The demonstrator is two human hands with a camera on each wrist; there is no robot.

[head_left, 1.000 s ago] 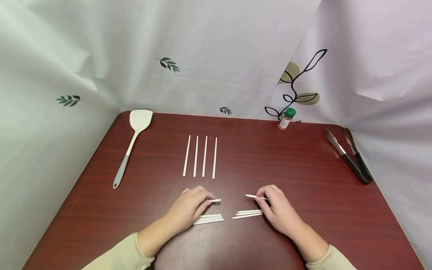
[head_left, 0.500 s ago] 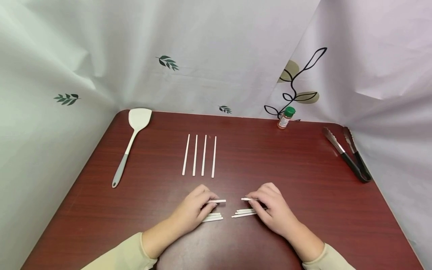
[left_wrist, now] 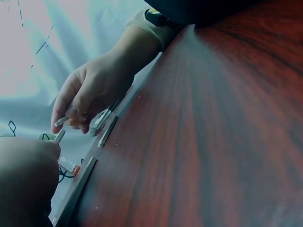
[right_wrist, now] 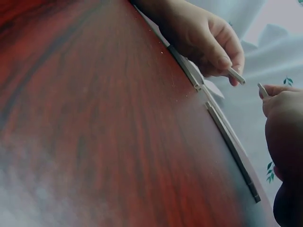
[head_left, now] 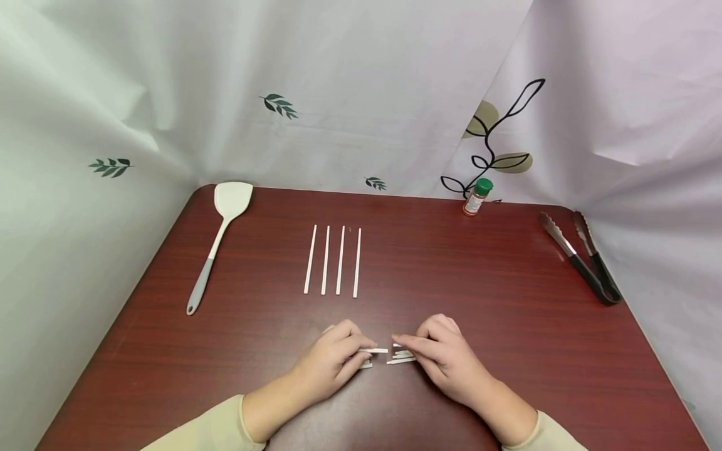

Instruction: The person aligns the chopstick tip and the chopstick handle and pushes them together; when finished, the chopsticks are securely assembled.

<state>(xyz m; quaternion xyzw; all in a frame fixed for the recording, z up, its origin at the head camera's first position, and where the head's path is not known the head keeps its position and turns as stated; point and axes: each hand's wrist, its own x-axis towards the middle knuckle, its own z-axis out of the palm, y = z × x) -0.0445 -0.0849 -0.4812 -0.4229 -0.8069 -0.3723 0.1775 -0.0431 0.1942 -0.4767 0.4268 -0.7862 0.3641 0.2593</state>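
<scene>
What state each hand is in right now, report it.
Left hand: closed, pinching a thin white stick.
Right hand: closed, pinching a second thin white stick.

A spatula (head_left: pixel 218 240) is lying on the left of the table (head_left: pixel 474 269), tongs (head_left: pixel 589 274) are lying on the right, and a bottle (head_left: pixel 475 202) is standing near the back edge, closer to the tongs. To the right of the spatula, four sticks (head_left: pixel 325 260) are lying side by side, behind the left hand (head_left: pixel 334 360). Close to this hand and to the right hand (head_left: pixel 447 357), loose sticks (head_left: pixel 401 361) are lying on the table.
</scene>
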